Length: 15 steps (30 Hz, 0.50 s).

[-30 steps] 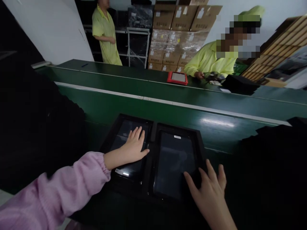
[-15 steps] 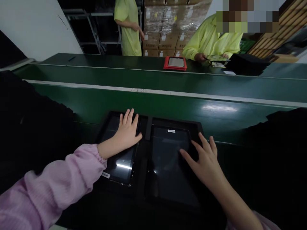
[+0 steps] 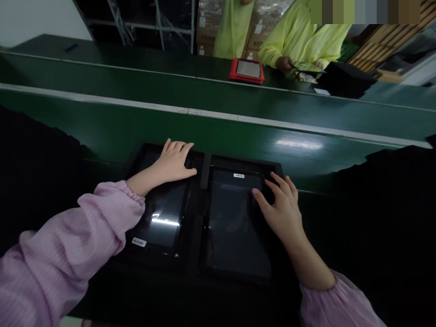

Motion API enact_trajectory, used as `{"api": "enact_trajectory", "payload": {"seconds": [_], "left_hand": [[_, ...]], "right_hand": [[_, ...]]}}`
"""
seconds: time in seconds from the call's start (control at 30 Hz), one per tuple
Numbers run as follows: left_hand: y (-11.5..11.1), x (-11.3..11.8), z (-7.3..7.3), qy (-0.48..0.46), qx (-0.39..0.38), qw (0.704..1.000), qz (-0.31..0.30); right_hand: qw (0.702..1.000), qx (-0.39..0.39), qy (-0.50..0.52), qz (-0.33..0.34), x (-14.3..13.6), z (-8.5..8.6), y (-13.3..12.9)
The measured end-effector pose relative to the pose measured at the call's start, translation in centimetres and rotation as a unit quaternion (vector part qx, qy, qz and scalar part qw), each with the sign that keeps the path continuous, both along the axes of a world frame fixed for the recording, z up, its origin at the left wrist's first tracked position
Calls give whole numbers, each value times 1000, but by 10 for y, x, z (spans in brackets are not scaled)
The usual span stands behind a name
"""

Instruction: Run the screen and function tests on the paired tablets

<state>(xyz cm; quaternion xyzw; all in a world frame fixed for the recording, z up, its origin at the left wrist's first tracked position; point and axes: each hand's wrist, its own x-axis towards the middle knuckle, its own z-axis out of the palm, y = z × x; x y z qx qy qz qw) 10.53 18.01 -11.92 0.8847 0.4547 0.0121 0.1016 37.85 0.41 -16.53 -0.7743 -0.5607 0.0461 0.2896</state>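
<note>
Two dark tablets lie side by side in a black foam tray with two recesses. Over the upper part of the left tablet is my left hand, fingers spread toward the tray's far edge. A white barcode label marks that tablet's near left corner. The right tablet has its label at the far end. My right hand is at its right edge, fingers apart, thumb above the screen. Whether either hand touches a screen I cannot tell. Both hands hold nothing.
Black stacks stand on the left and right. Beyond the green conveyor, a red case with a tablet lies near a co-worker in yellow. Another person in yellow stands before stacked cartons.
My left hand has shifted up and left on its tablet, its fingers now curving over the far end. My right hand has moved slightly up. The view has tilted down.
</note>
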Motion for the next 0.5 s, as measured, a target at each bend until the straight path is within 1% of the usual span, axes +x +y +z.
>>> {"api": "enact_trajectory", "payload": {"seconds": [0.1,0.2,0.33,0.5], "left_hand": [[-2,-1,1,0,-5,1000,2],[-7,1,1,-10,-3,1000,13],[-14,6,-1,-22,16,999,42],[-17,9,-3,-25,44,997,53]], "right_hand": [[1000,25,-5,-1,-2,-2,-6],[1000,29,-7,-2,-5,-5,-11],[1000,27,0,-5,-4,-6,-8],[1000,28,6,1,-3,-6,-5]]}}
